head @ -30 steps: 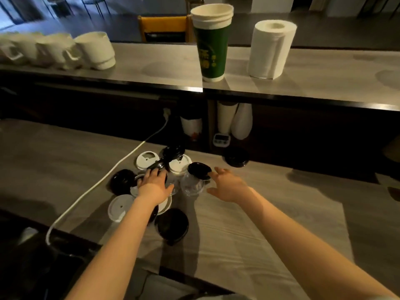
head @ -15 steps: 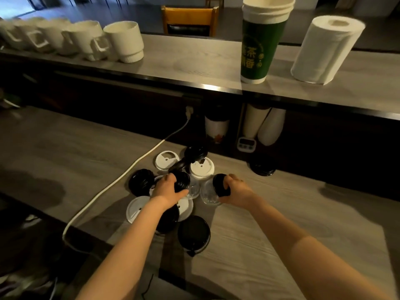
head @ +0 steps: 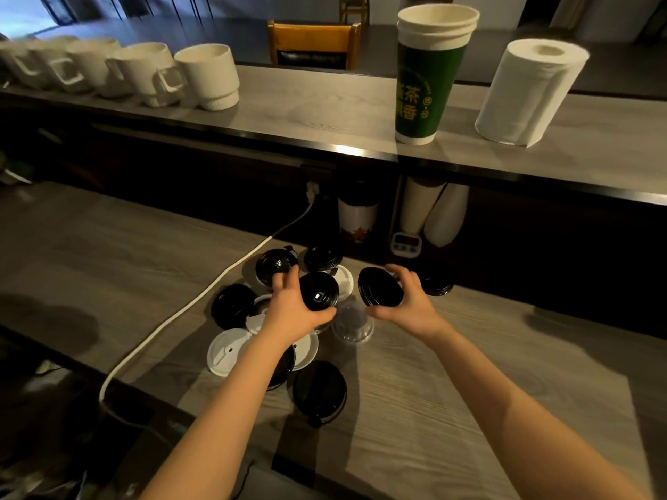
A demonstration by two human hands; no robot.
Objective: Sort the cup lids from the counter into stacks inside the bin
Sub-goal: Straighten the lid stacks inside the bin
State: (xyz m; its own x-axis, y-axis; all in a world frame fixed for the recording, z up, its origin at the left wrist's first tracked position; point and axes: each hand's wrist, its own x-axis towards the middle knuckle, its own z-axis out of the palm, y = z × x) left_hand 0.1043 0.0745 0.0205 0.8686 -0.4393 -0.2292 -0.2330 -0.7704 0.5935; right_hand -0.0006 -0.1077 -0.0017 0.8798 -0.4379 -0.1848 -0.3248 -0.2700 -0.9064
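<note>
My left hand (head: 292, 312) is curled round a black lid (head: 319, 292), fingers hooked over its far rim and thumb pressed under the near rim, so the lid tips up with its top facing me. My right hand (head: 409, 301) grips a second black lid (head: 379, 292) the same way, fingers over the far edge and thumb at the near one, with the lid tilted on edge and its face turned toward my left hand. The two held lids sit just beside each other, apart by a narrow gap. Between my wrists, just below both lids, a clear domed lid (head: 352, 324) rests on the desk (head: 469, 391). The other lids lie scattered on the desk around my left hand. One black lid (head: 276, 265) touches or nearly touches my left fingertips, and I cannot tell which. Another black one (head: 232, 304) lies to the left of that hand, a white lid (head: 225, 351) sits left of the wrist, and a large black lid (head: 319, 391) lies beside the forearm, nearer to me. Just beyond my right hand stands a dark lid (head: 436, 285) in shadow.
</note>
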